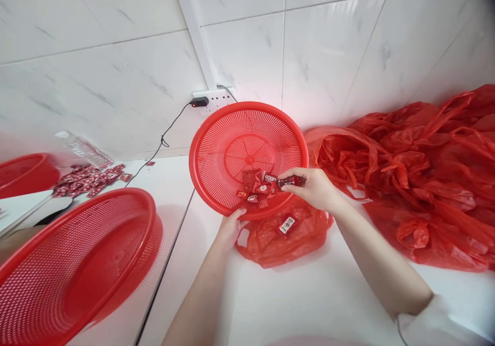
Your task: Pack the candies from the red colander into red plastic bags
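A round red plastic mesh basket [216, 139] is tilted toward me, its near rim gripped by my left hand [232, 227]. Several small wrapped packets [255, 183] in red and dark brown lie at the bottom of its near side. My right hand [311, 187] reaches over the right rim, with a dark red wrapped packet [288, 182] pinched between thumb and fingers. Under the near rim lies a red plastic bag [266, 243] on the white table. One packet with a white label [286, 225] rests on that bag.
To the right, a large heap of red plastic bags [417, 165] lies against the tiled wall. Another red mesh basket [88, 263] stands at left. Behind it are many small red packets [87, 179] and a clear plastic container [88, 150]. A black cord [164, 134] runs from a power strip [218, 97].
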A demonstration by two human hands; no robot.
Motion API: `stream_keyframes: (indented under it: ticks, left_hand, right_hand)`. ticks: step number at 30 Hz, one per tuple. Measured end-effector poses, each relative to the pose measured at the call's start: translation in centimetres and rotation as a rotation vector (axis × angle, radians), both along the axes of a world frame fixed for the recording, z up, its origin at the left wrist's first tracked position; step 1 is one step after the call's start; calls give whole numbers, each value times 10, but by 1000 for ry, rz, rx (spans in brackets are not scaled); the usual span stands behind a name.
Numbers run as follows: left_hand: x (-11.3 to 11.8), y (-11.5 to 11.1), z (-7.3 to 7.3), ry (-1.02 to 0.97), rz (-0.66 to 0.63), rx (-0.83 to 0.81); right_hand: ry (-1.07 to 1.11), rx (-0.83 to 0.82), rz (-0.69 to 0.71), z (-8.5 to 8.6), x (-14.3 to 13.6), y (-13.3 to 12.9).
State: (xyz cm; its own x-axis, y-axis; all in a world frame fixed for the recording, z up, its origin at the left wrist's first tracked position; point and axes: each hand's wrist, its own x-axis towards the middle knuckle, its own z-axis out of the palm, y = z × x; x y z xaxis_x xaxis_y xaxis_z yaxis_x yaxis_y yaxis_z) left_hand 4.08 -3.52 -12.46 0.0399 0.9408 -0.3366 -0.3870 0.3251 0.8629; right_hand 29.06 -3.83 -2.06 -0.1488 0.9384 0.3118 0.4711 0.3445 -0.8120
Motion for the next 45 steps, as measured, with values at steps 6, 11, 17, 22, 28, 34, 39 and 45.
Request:
stream_keyframes:
  ticks: [6, 11, 17, 22, 28, 34, 39, 45]
  left_hand:
    - [1, 0, 2, -7, 13, -6]
    - [3, -1, 3, -8, 13, 9]
    - [4, -5, 7, 59, 44, 50]
    - [12, -18, 12, 136, 5, 86]
    - [26, -38, 9, 293, -66, 202]
    - [31, -42, 13, 313, -89, 203]
    - [25, -33, 8, 201, -18, 139]
    - [12, -18, 13, 142, 164, 107]
  right_hand:
    - [-103, -59, 155, 2, 6, 1]
    - [-268, -151, 339, -4, 2, -1]
    - [-316, -33, 203, -15, -7, 0]
    - [-279, 73, 270, -19, -24, -1]
    - [-282, 99, 244, -39, -46, -2]
    - [-219, 110, 225, -46, -47, 3]
    - [45, 31, 74, -35, -33, 10]
    - [238, -13, -8, -20, -14, 12]
